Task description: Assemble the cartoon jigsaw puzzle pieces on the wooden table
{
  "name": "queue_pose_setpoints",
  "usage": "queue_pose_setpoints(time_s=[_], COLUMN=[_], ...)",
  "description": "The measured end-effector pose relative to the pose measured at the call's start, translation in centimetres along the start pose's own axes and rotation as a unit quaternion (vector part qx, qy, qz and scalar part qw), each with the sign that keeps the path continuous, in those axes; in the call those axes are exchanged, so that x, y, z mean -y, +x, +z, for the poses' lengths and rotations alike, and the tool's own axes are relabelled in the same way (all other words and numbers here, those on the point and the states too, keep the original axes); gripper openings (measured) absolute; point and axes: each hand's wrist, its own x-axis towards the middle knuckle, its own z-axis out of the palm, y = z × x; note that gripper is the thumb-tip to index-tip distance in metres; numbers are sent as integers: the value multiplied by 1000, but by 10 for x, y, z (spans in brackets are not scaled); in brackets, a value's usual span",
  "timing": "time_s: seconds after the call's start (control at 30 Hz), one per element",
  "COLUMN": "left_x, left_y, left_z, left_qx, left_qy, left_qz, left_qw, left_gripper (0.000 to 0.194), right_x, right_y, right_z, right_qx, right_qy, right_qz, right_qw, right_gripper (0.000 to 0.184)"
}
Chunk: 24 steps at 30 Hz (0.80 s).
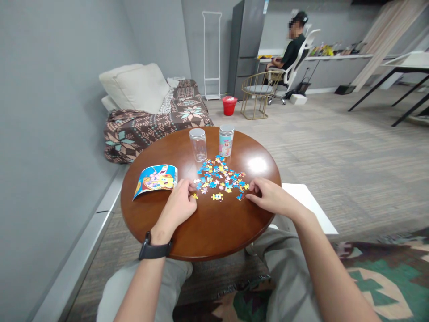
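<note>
Head view: a loose heap of jigsaw pieces (212,184) lies on a round brown counter (208,237), from the middle towards the far edge, mostly blue, yellow and pink. A small yellow cluster (217,197) lies just on the near side of the heap; whether its pieces are locked together is too small to tell. The left hand (181,202), with a black watch (154,251) on its wrist, rests at the left side of the heap. Its fingers are curled, with a yellow piece (195,196) right by the thumb; whether they pinch it cannot be told. The right hand (268,195) is at the right side of the heap, its thumb and index finger spread with a gap between them, beside the outermost pieces. A curved picture sheet (157,178), showing yellow and pink cartoon figures on blue, lies near the left edge, just beyond the left hand. Behind the heap, towards the far edge, two lidded jars stand upright and apart: a clear jar (199,146) on the left and a jar with a printed label (225,142) on the right. Beyond the counter, a person (293,51) sits in a white-framed chair (299,56)
</note>
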Motion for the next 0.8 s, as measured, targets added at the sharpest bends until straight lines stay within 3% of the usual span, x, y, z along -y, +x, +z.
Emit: queue_pose_setpoints(time_s=[0.2,0.4,0.53,0.8], left_x=[17,22,17,13], left_y=[0,6,7,2], left_z=[-12,-18,-11,0], left_qx=[66,103,63,-28], left_qy=[-95,-162,-136,-46], left_qz=[-10,-50,-69,-42], left_qw=[993,980,986,998], left_gripper=[36,20,25,40], right_x=[1,2,0,-7], right_y=[4,11,16,23], right_z=[11,15,22,33], right_qx=[-15,-21,-58,-135], right_qy=[-22,-23,-27,-19], right_qz=[-38,-29,-28,-46], right_qw=[999,999,998,990], right_gripper=[19,18,17,14])
